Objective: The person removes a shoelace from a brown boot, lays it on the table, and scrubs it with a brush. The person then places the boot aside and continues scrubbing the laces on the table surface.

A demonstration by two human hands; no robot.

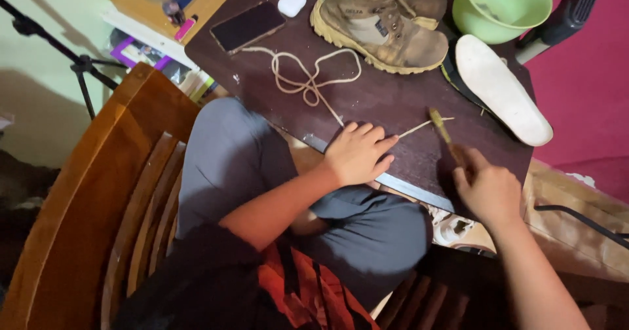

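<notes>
- Knees in grey trousers [262, 166] sit nearest, under one dark counter [393, 101].
- Two boots [380, 22], one bowl [501, 6], one insole [501, 88], one phone [247, 26].
- One lace [308, 74] lies looped mid-counter; left hand [357, 153] presses its end flat, fingers together.
- Right hand [488, 189] grips one brush [444, 132]; short strokes away from the fingers seem best.

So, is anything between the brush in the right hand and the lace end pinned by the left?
Nothing visible. The brush tip already meets the lace end just beyond the left hand; the right hand grips its handle.
</notes>
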